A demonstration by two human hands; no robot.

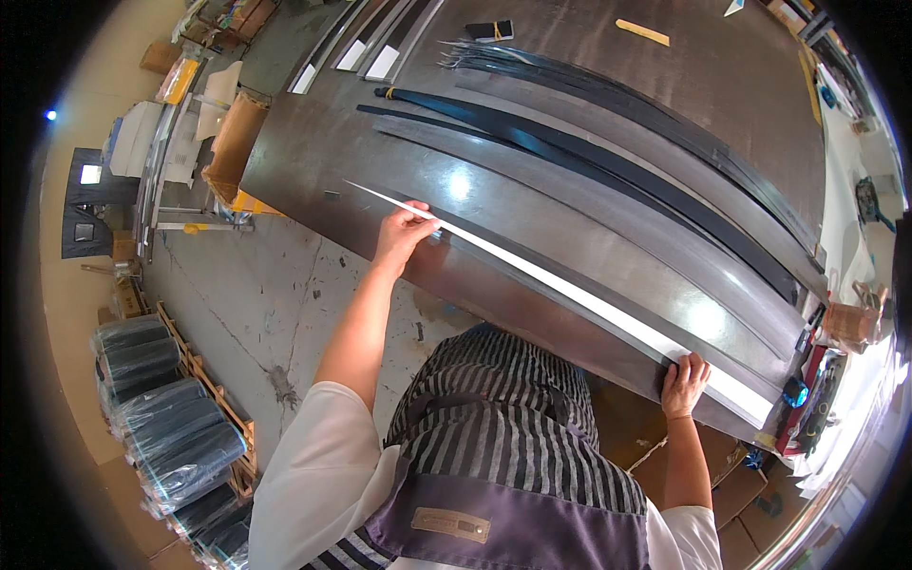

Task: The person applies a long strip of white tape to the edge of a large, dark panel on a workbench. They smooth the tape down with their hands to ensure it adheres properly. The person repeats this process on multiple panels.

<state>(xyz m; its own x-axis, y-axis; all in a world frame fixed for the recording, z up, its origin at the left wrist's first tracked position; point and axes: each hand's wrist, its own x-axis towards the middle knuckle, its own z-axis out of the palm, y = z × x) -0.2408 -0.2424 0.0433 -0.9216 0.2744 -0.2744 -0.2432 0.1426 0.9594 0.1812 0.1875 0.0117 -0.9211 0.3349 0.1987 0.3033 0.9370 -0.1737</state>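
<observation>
A long white strip [570,285] lies along the near edge of a dark table [442,285], over a dark strip of similar length. Near its pointed left end my left hand [407,235] pinches it between thumb and fingers. My right hand [685,385] rests with bent fingers on the strip's near edge, towards its right end; whether it grips is unclear. Beyond the white strip lie wide grey strips [499,153] and a bundle of glossy black strips [541,135] tied at its left end with a yellow band. Farther back is another dark bundle [613,92] with frayed ends.
White-ended strips [385,60] lie at the table's far left. A yellow piece [643,32] and a small banded black item [490,30] are at the back. A red tray [809,406] stands right. Plastic-wrapped rolls [178,434] sit on a pallet at lower left, beside the floor.
</observation>
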